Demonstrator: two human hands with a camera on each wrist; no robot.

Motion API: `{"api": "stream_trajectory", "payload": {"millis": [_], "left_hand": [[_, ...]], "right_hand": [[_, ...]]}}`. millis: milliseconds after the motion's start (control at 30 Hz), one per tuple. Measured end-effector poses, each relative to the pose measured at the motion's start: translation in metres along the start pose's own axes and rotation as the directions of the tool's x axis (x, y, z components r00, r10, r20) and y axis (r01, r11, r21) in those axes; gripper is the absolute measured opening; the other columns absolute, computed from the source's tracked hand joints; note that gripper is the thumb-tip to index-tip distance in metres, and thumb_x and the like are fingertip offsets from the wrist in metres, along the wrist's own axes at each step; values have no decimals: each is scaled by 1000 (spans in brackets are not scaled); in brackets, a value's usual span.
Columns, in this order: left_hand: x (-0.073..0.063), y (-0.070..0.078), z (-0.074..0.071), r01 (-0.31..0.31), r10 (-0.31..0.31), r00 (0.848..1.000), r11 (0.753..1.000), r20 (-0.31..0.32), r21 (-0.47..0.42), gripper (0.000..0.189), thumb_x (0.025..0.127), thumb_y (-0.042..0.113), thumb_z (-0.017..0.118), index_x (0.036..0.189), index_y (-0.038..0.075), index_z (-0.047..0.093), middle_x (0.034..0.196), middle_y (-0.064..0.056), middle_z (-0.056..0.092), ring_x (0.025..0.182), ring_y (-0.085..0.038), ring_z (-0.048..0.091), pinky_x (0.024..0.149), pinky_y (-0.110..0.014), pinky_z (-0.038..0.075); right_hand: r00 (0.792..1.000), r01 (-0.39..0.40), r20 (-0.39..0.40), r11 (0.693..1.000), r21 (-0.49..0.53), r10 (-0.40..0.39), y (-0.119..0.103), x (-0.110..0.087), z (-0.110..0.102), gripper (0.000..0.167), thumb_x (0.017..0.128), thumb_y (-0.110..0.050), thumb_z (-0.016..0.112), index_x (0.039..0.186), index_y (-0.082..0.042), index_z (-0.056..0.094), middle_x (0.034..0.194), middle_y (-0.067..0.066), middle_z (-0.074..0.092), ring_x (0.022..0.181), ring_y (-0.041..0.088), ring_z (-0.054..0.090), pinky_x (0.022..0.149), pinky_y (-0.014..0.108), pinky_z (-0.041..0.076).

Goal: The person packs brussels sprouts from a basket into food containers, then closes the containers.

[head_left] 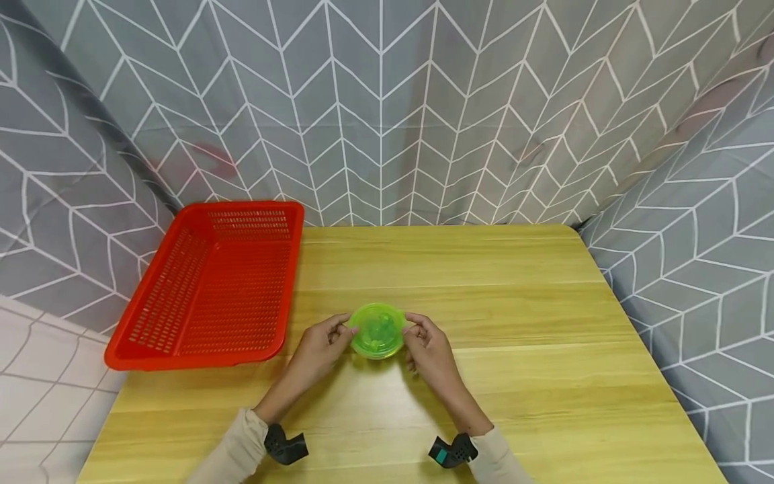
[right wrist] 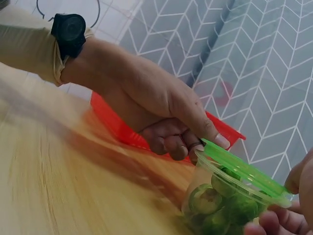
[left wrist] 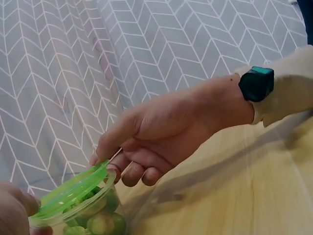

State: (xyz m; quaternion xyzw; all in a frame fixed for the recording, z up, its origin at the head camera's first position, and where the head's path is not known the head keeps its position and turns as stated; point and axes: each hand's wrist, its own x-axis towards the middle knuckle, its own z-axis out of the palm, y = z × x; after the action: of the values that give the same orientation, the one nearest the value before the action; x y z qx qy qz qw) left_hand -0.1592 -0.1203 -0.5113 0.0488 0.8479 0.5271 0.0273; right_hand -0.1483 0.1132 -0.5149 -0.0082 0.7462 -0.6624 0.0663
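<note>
A round clear plastic tub (right wrist: 188,208) with a green lid (head_left: 377,329) stands on the table in front of me. Several round green vegetables that look like Brussels sprouts (right wrist: 242,210) show through its wall. My left hand (head_left: 323,346) pinches the tub's left edge, thumb on the lid and fingers at the rim below. On the opposite edge, my right hand (head_left: 429,349) grips the same way. The lid lies over the opening, and part of the clear rim (left wrist: 113,177) shows beneath it in both wrist views.
A red perforated plastic basket (head_left: 242,289) sits at the table's left side, its edge close to my left forearm. Wood-grain tabletop (head_left: 544,349) extends to the right. Grey chevron-patterned curtains (head_left: 381,114) hang behind and at both sides.
</note>
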Motion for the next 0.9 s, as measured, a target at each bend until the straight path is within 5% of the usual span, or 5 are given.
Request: {"api": "stream_trajectory", "payload": {"millis": [367, 600, 900], "left_hand": [[1, -9, 12, 46, -52, 999, 966, -13, -255, 35, 96, 15, 69, 127, -3, 65, 86, -8, 65, 66, -9, 54, 54, -18, 41], [4, -11, 10, 159, -145, 987, 899, 66, -407, 33, 97, 10, 67, 128, 2, 62, 78, -5, 57, 53, -11, 46, 44, -21, 38], [3, -10, 10, 126, -102, 992, 899, 81, -420, 31, 97, 6, 66, 125, -3, 59, 76, -5, 54, 51, -10, 43, 44, -20, 36]], "right_hand": [[999, -14, 48, 986, 167, 6, 7, 5, -3, 40, 101, -6, 57, 141, -5, 52, 93, 15, 59, 58, 13, 57, 52, 28, 56], [995, 43, 78, 966, 257, -65, 13, 8, -3, 41, 97, 5, 51, 138, 3, 49, 77, 6, 52, 53, 11, 53, 51, 26, 55], [986, 88, 110, 949, 302, -126, 23, 10, -5, 39, 101, -4, 55, 139, 2, 47, 78, 6, 49, 58, 12, 49, 55, 34, 59]]}}
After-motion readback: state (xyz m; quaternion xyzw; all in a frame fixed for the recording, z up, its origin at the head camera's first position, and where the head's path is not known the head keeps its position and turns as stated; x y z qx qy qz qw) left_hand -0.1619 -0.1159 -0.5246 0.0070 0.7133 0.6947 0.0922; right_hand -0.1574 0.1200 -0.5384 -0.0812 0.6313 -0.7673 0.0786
